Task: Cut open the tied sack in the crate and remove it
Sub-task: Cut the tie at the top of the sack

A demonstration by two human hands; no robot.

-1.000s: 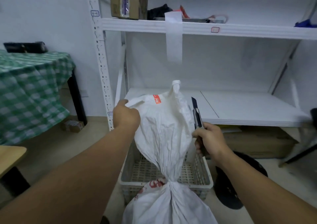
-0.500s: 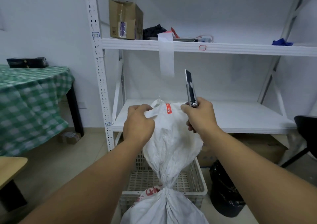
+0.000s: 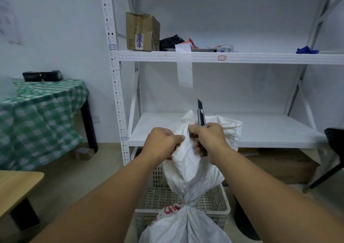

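- Hands first: gripping the loose top of the sack (image 3: 189, 170) in the left hand (image 3: 162, 144), fist tight, high above the crate (image 3: 219, 196).
- Clutching a box cutter (image 3: 201, 118) in the right hand (image 3: 210, 139), blade up, fingertips pinching sack cloth too.
- Tied neck just above the crate's near rim, full bottom half bulging over the crate's front wall. Can't see the base.
- Looks like woven plastic: soft, crinkly, a bit slippery, probably heavy below the knot.
- Best grabbed right above the knot, then sliced away from the fingers.

1 head view, forward-down, seemingly close
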